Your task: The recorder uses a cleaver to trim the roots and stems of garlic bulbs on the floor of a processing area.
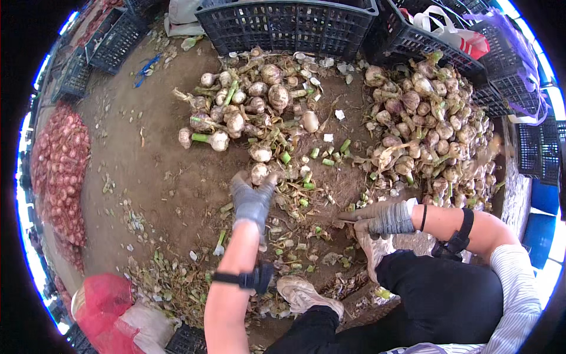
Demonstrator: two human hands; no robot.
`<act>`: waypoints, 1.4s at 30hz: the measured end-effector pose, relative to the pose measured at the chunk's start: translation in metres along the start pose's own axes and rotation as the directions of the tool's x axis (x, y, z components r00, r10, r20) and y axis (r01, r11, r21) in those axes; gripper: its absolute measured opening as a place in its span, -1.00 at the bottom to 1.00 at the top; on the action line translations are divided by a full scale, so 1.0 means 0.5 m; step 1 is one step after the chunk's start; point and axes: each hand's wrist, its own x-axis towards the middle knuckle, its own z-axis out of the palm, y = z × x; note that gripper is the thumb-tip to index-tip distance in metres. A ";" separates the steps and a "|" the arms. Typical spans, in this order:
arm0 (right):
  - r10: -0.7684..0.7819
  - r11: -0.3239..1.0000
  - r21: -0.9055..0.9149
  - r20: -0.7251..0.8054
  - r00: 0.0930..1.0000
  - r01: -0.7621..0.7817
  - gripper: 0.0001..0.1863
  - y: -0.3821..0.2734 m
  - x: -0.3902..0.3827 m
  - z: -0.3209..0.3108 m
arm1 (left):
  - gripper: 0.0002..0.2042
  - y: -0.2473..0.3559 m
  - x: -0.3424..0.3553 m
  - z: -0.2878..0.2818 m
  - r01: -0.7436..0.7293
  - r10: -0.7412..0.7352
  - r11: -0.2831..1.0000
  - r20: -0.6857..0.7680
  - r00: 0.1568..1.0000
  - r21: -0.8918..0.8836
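My left hand (252, 200), in a grey glove, reaches forward with its fingers and thumb around a garlic bulb (259, 173) at the near edge of a loose heap of garlic (236, 109). Some bulbs in that heap keep green stalks. To the right, my gloved right hand (386, 219) is held low over the ground, its fingers closed and pointing left. A thin dark tip shows at its fingertips, but what it holds is not clear. Cut green stem pieces (328, 161) lie between the hands and the heap. A larger garlic pile (433, 127) spreads at the right.
Black plastic crates (289, 26) line the far side, with more at the right (539, 147) and far left (115, 44). A filled red net sack (62, 177) stands at left. Dry leaf scraps (177, 277) and a red-and-white sack (106, 307) lie near me. My shoes (306, 295) rest close by.
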 end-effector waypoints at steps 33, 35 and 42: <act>-0.886 0.263 -0.752 0.059 0.460 0.604 -0.30 -0.220 -0.094 0.057 | 0.06 0.031 -0.264 -0.104 -0.464 0.536 0.837 0.266 0.801 -0.290; -0.912 0.243 -0.737 0.048 0.408 0.631 -0.32 -0.208 -0.086 0.057 | 0.08 0.017 -0.262 -0.097 -0.674 0.674 0.734 0.209 0.708 -0.085; -0.830 0.218 -0.811 0.138 0.541 0.542 -0.37 -0.166 -0.063 0.042 | -0.05 -0.019 -0.272 -0.073 -0.878 0.865 0.372 0.231 0.446 0.302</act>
